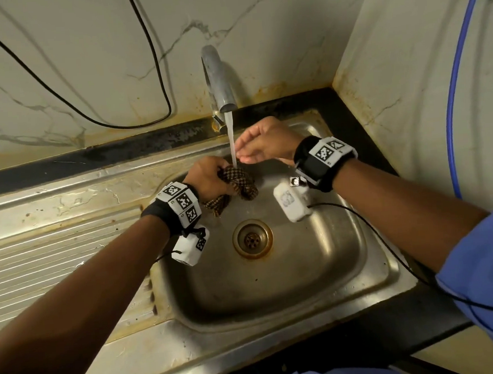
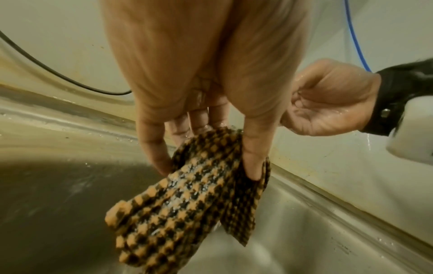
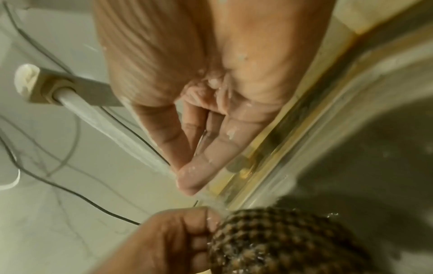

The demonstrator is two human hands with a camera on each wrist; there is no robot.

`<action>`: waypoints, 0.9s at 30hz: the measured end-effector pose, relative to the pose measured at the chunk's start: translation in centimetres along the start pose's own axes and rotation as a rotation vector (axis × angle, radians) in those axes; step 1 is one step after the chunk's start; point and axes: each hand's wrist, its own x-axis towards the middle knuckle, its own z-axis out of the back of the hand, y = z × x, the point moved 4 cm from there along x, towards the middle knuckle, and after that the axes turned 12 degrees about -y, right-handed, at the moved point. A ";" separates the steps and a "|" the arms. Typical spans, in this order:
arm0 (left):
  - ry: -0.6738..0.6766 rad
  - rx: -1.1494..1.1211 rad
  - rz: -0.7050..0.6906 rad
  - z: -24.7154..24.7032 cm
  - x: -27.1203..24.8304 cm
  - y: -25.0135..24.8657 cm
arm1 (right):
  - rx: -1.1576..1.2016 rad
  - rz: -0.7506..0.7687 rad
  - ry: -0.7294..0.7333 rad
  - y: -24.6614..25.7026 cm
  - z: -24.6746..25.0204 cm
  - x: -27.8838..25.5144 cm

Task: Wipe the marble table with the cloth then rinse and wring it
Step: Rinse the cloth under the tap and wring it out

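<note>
1. Nearest the head camera, two bare forearms with blue sleeves (image 1: pixel 490 269) reach over the front rim of a steel sink (image 1: pixel 278 324) set in a dark bench (image 1: pixel 359 111); each wrist wears a black band with white marker blocks.
2. In the basin floor lies the round drain (image 1: pixel 252 238), ringed with rust.
3. Above the basin, the left hand (image 1: pixel 206 176) holds the cloth (image 1: pixel 240 181), a brown-and-black checked rag; its grip is thumb and fingers curled round the bunched upper part, and the wet free end hangs down into the sink.
4. Just beyond, the right hand (image 1: pixel 264 141) holds nothing: its grip is loose, the fingers relaxed and slightly bent, fingertips in the water stream (image 1: pixel 231 141) just above the cloth.
5. The stream falls from the steel tap (image 1: pixel 217 80) onto the cloth.
6. Farthest back stands a marble-veined wall with a black cable (image 1: pixel 155 61) looping across it and a blue hose (image 1: pixel 455 64) at the right.
</note>
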 end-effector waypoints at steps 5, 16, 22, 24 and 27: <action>-0.077 -0.025 0.003 0.8 -0.3 -0.2 | 0.016 -0.037 0.157 2.4 -2.0 0.2; -0.136 -0.162 -0.011 1.9 0.2 -1.8 | -0.832 0.238 -0.127 2.9 0.1 7.5; -0.190 -0.128 -0.012 3.0 0.5 -2.0 | -0.892 0.336 -0.188 4.6 -2.3 9.3; -0.185 -0.136 0.010 3.3 0.4 -1.9 | -0.922 0.338 -0.183 4.8 -2.2 9.7; -0.189 -0.141 0.018 3.5 0.4 -1.9 | -0.817 0.197 -0.126 4.3 -1.4 9.8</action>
